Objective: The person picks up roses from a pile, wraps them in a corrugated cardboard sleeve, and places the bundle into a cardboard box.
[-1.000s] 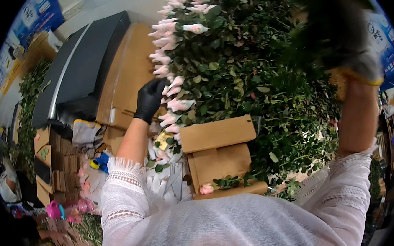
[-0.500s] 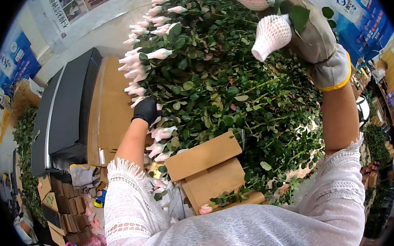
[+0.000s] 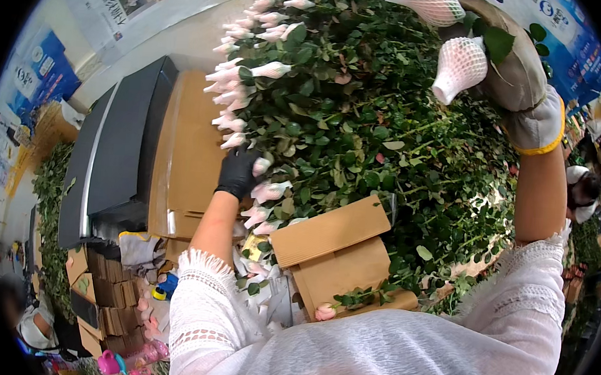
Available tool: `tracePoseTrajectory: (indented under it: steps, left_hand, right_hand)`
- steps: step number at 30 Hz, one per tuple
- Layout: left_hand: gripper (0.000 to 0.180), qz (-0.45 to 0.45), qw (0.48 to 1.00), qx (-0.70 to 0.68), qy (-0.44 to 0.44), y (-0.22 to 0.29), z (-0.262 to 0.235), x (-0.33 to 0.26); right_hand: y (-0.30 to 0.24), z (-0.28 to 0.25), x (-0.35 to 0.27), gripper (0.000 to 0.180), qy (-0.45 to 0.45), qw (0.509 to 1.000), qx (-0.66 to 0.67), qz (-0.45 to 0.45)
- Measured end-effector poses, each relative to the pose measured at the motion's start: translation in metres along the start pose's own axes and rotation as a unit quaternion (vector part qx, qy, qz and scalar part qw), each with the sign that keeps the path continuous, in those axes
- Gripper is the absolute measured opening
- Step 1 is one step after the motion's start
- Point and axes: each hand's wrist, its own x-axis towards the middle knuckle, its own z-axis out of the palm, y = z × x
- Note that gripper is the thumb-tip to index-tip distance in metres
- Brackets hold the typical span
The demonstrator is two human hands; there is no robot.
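Observation:
My right hand (image 3: 507, 69), in a thick grey glove with a yellow cuff edge, is raised at the upper right. It is closed round roses; two netted rose heads (image 3: 462, 65) hang out on its left, and the grip itself is partly hidden. My left hand (image 3: 239, 171), in a black glove, is beside the row of netted pink rose heads (image 3: 233, 99) at the left edge of a large pile of leafy rose stems (image 3: 375, 123). Its fingers look stretched and apart, touching or close to the heads, with one netted head (image 3: 261, 167) right beside it.
Left of the pile lie brown cardboard (image 3: 188, 145) and a long black box (image 3: 126, 140). In front of me is folded brown cardboard (image 3: 332, 231), with a bare pink rose (image 3: 325, 312) near its lower edge. Stacked cardboard pieces (image 3: 112, 282) and a spare glove (image 3: 141, 249) are at lower left.
The view has shifted, so the scene sits further right. My left hand's fingers have spread from a more curled shape. My right hand still holds the roses up.

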Motion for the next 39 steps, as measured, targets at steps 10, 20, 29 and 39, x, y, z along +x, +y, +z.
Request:
tracePoseTrajectory:
  steps: [10, 20, 29, 39]
  left_hand:
    - [0.047, -0.116, 0.83, -0.545, 0.015, -0.026, 0.018, -0.003]
    - [0.034, -0.014, 0.996, -0.077, 0.049, -0.006, -0.083, 0.031]
    - [0.063, 0.211, 0.913, -0.291, 0.195, 0.127, -0.197, 0.016]
    - [0.052, -0.039, 0.991, -0.12, 0.048, 0.004, 0.069, 0.034]
  right_hand:
    - [0.017, 0.022, -0.011, 0.048, -0.035, 0.934, 0.348, 0.077]
    - [-0.019, 0.037, 0.011, 0.054, -0.048, 0.984, 0.173, -0.023]
    - [-0.037, 0.125, -0.002, 0.047, -0.185, 0.854, 0.463, 0.149]
    - [-0.021, 0.026, -0.004, 0.038, -0.062, 0.873, 0.452, 0.17]
